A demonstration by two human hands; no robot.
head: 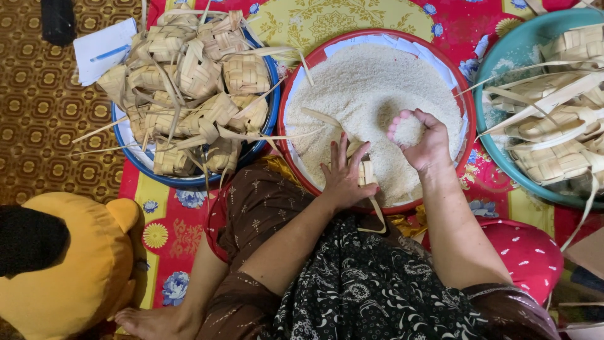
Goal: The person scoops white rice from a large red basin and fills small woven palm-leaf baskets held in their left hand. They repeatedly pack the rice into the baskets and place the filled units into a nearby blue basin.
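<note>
A: At the far left of the frame sits a yellow soft toy (75, 264), and in the upper left a blue basin (135, 154) is heaped with woven leaf pouches (195, 82). What's nearer the middle?

B: A red basin (377, 34) of white rice (371, 94), centre frame. The left hand (345, 176) is at its near edge, fingers clamped round a woven pouch (365, 171) whose loose strip hangs down over the lap.

A: And the right hand (420, 141)?

B: Just right of it, over the rice, fingers curled together into a cup with a small mound of grains inside.

A: How would you handle a pour like that?

B: I'd say keep the pouch's opening tilted up and pulled wide with the left fingers, bring the cupped hand right above it, and let the grains trickle off slowly, all over the basin so spills land back in the rice.

A: On the right edge?

B: A teal basin (503, 56) with more woven pouches (553, 132).
</note>
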